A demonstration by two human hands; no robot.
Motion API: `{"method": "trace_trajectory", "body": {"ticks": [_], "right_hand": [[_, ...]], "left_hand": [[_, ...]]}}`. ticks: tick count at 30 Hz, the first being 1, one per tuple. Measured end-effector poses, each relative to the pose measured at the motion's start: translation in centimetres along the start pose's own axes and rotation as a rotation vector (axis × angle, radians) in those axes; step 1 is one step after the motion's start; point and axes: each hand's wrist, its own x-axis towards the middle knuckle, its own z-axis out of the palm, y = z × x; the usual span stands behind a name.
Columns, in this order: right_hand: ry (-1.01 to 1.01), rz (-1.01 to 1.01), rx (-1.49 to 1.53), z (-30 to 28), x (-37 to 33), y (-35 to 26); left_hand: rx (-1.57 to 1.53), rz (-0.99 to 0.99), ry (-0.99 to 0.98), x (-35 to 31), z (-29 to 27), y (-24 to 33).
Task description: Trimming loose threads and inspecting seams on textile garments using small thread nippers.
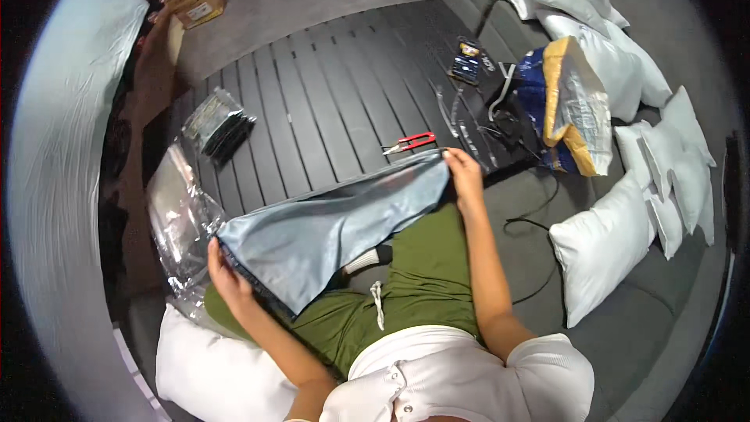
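Observation:
A shiny grey-blue cloth (336, 219) with a darker edge is stretched across my lap, against the near edge of the black slatted table (312, 101). My left hand (226, 275) pinches its left corner. My right hand (464, 176) grips the opposite corner, higher and farther right, with the thumb on top. Between them the top edge runs nearly straight while the lower part hangs in loose folds over my legs. Just beyond the cloth, red-handled thread snips (414, 141) lie on the table.
Dark folded packets in clear plastic (217, 126) sit on the table's left side, near crumpled clear bags (176, 219). At right stand a blue-and-yellow sack (558, 109) and white pillows (605, 242) along the grey sofa. A black cable (539, 223) trails beside me; another white pillow (223, 371) lies at my left.

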Motion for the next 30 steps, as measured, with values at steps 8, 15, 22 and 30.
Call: {"method": "trace_trajectory", "body": {"ticks": [8, 15, 22, 30], "right_hand": [[-0.159, 0.026, 0.227, -1.7, 0.0, -4.0], [-0.113, -0.069, 0.277, -1.2, -1.6, -9.7], [-0.248, -0.076, 0.327, -0.1, -4.0, -13.0], [-0.327, -0.036, 0.223, 2.0, -6.4, -13.8]], "left_hand": [[-0.09, -0.021, 0.024, -2.2, 1.1, 0.1], [-0.093, 0.027, 0.08, -4.2, 0.1, 2.5], [0.013, 0.189, 0.166, -5.3, 0.9, 3.5], [0.474, 0.262, 0.166, -4.6, 0.9, 1.2]]}}
